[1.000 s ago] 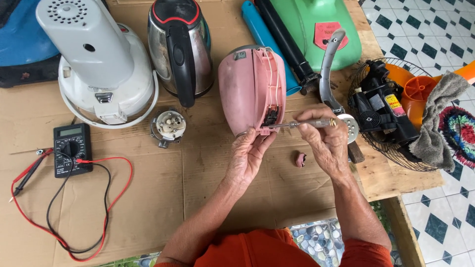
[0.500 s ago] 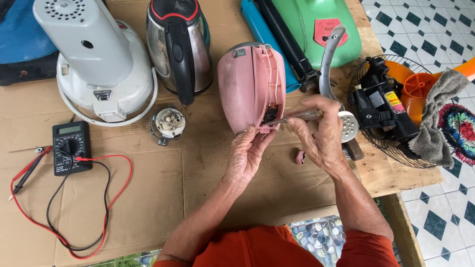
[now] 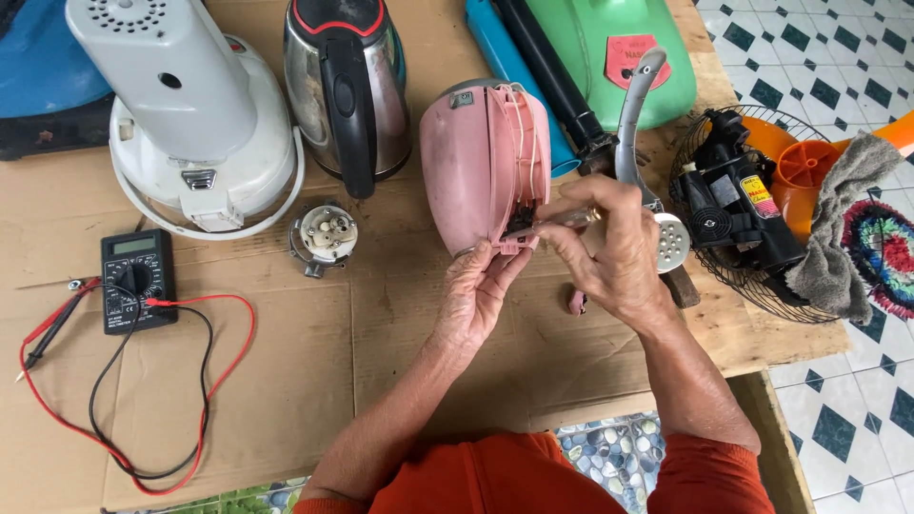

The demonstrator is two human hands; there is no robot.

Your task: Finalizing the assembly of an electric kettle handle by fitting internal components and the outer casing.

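A pink plastic appliance housing (image 3: 476, 162) lies on its side on the cardboard, its open seam facing right. My left hand (image 3: 479, 297) steadies it from below, fingertips touching its lower edge. My right hand (image 3: 609, 252) is closed on a thin metal tool (image 3: 557, 221) whose tip goes into the housing's lower right corner, where a white wire and dark parts show. A small pink part (image 3: 576, 302) lies on the cardboard just under my right hand.
Around the housing: a steel electric kettle (image 3: 347, 90), a white appliance body (image 3: 190, 114), a round kettle base part (image 3: 326, 235), a multimeter (image 3: 136, 279) with red and black leads, a fan motor in a wire guard (image 3: 738, 205), a grey handle (image 3: 636, 105). The table's edge is at right.
My right hand has moved left and in toward the housing, bringing the tool's tip into the lower right corner. My left hand stays under the housing.
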